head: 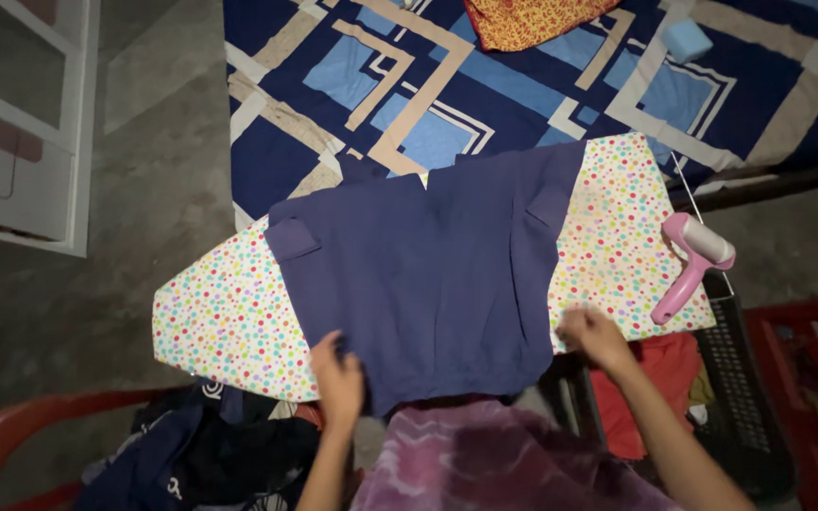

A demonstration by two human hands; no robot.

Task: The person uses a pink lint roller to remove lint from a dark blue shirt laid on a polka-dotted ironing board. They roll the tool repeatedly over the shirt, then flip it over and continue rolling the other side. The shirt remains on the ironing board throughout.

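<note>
From the head view I see a navy garment spread flat over a polka-dot ironing board, its hem hanging off the near edge toward me. My left hand sits at the lower left hem, fingers curled onto the cloth; it seems to be pinching the fabric, though the blur keeps me from being sure. My right hand is at the lower right corner of the garment, fingers bent on the board's cover just beside the hem; I cannot tell whether it grips anything. The hands are well apart.

At the board's right end lies a pink lint roller, touching the cover near the edge. Below it a dark mesh basket holds red cloth, and a red crate stands further right with small items I cannot make out. At lower left a red chair carries a heap of dark clothes.

Beyond the board's far edge is a bed with a blue geometric cover, bearing an orange patterned cloth. Bare floor opens to the left
</note>
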